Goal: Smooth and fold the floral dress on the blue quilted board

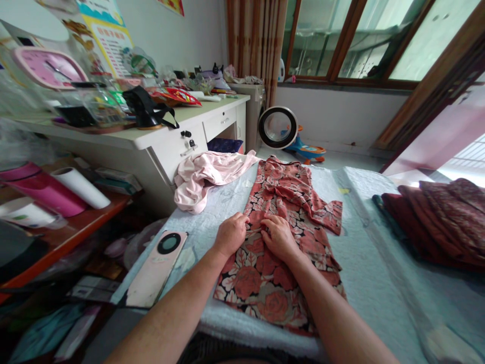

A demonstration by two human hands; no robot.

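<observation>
A red floral dress [288,202] lies lengthwise on the pale blue bed cover [364,242], partly folded, its skirt end toward me. My left hand [230,233] grips the dress's left edge at the waist, fingers curled into the cloth. My right hand [279,235] rests beside it on the middle of the dress, fingers bent and pinching the fabric. The two hands almost touch.
A pink garment [206,177] lies crumpled at the bed's far left corner. A pink phone [157,268] rests on the bed's left edge. Dark red folded clothes [435,217] are stacked at right. A cluttered white desk [162,134] and a low red table [76,227] stand left.
</observation>
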